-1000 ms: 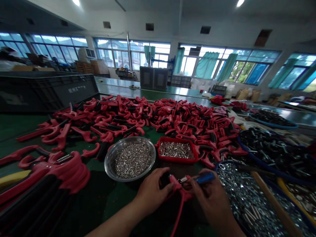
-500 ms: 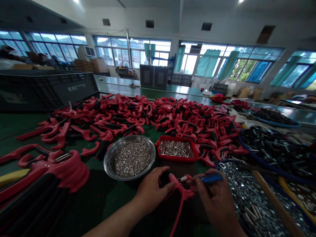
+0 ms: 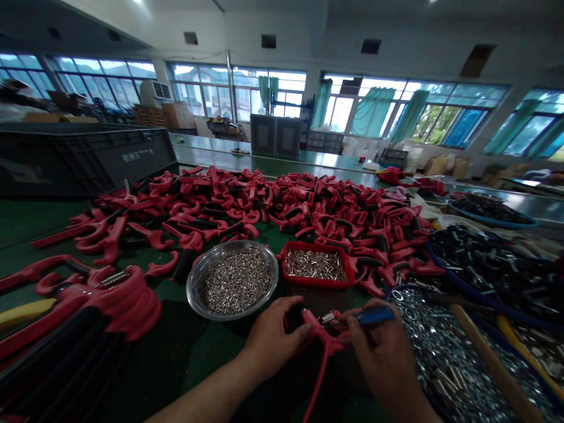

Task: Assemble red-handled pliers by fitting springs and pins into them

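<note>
My left hand is closed on a red tool handle with a forked head, low in the middle of the view. A small coil spring sits in the fork of this handle. My right hand grips a tool with a blue handle, its thin end pointing left at the spring; the tip's shape is too dark to tell. Just beyond my hands stand a metal bowl of tiny metal pins and a red tray of longer pins.
A heap of red and black handles spreads behind the bowl. Stacked handles with springs lie at left, near a dark crate. On the right are a basin of shiny metal parts, a wooden stick and a basin of black parts.
The blue-handled tool and my right hand have shifted very slightly to the left. My left hand and the red handle stay almost in place.
</note>
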Demonstrator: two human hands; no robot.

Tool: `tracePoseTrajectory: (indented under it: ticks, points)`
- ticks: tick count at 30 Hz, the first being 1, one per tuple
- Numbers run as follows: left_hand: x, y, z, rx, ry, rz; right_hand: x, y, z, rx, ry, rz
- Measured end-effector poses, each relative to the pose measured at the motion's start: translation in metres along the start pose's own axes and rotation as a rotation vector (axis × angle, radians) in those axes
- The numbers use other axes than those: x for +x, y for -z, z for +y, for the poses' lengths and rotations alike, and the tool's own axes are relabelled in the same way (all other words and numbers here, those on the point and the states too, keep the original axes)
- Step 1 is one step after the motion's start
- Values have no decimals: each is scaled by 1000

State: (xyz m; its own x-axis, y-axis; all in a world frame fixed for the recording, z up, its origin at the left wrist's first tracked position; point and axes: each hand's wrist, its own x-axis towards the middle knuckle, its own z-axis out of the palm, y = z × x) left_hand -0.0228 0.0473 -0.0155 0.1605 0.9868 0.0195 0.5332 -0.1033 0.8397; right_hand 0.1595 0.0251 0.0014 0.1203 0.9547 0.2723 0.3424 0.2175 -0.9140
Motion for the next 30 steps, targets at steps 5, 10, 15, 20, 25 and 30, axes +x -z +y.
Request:
tracePoseTrajectory:
  ticks: [5,10,15,20,25,30]
  points:
    - [1,-2,4,-26,-1,37,16,-1,6,300,-251,-14]
    - [4,-5,-1,-60,-13,60,10,-14,1,418,-408,-180]
    - [5,-6,-7,-92,-33,56,-3,-15,-8,420,-407,-231]
    - [2,-5,-5,-44,-53,40,13,13,-10,122,-162,-22]
    - [-7,16,15,266,-206,81,75,17,-11,-417,152,233]
    - [2,78,15,710,-28,221,129,8,6,-708,103,62]
